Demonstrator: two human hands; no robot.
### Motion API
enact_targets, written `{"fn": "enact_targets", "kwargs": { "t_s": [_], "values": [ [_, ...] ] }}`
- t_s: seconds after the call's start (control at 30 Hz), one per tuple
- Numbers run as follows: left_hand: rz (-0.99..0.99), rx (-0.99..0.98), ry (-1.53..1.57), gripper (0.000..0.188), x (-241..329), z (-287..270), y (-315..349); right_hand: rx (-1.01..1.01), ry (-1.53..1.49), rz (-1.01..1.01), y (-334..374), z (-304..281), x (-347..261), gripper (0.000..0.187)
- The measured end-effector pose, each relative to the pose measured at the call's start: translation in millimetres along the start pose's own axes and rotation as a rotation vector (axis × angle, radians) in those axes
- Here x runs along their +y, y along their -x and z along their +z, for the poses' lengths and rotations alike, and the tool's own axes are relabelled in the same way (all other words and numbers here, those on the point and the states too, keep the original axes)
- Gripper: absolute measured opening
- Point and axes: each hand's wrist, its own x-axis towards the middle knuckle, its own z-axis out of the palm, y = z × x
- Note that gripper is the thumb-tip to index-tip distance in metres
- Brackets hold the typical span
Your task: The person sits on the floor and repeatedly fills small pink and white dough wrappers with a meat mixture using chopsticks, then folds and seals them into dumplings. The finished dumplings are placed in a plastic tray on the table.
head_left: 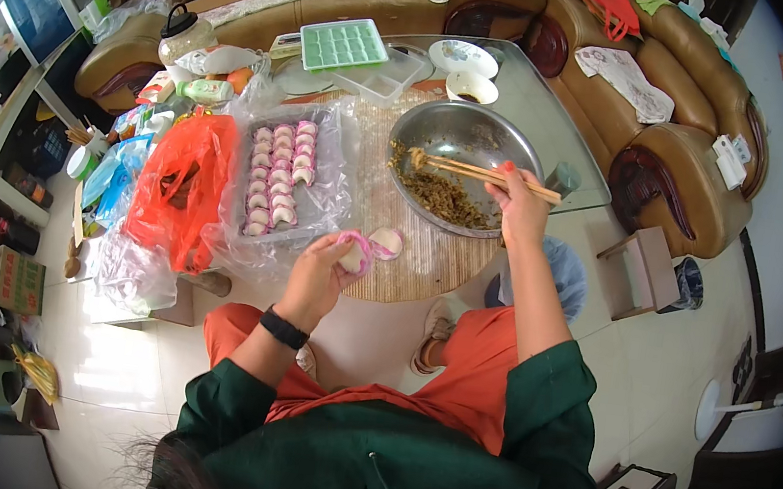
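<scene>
A dark green top (380, 481) lies nearest. Past it, the left hand (317, 272) pinches a pink-edged dough wrapper (351, 255) between thumb and curled fingers; a loose wrapper (387, 242) rests just beside on the mat (438, 266). The right hand (518, 206) closes its fingers around wooden chopsticks (480, 172), their tips at a clump of filling (417, 157) over the steel bowl (471, 128). Leftward, dumplings (280, 175) stand in rows; a brown sofa (503, 0) stretches behind.

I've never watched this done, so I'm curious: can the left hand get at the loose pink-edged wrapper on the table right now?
Probably yes: the loose wrapper lies close to the left hand, with nothing visible blocking it. That hand already holds another pink-edged piece, though, which might hinder its grasp.
</scene>
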Motion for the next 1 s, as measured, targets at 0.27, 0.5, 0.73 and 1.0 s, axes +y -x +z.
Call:
{"fn": "enact_targets", "kwargs": {
  "t_s": [0.27,0.5,0.73,1.0],
  "values": [
    [-0.027,-0.008,0.05,0.019,6.0,25.3,-36.2,0.096,-0.022,0.044,13.1,-39.4,-10.0,0.022],
    [-0.065,-0.013,0.09,0.026,3.5,54.0,-51.7,0.123,-0.084,0.045,20.6,-53.9,-12.7,0.022],
    [-0.126,-0.104,0.08,0.038,9.7,64.3,-66.5,0.023,-0.23,0.047,38.4,-50.0,-21.4,0.022],
    [-0.266,-0.225,0.14,0.051,20.8,74.6,-55.5,-0.159,-0.257,0.148,58.6,-58.2,-12.5,0.02]
  ]
}}
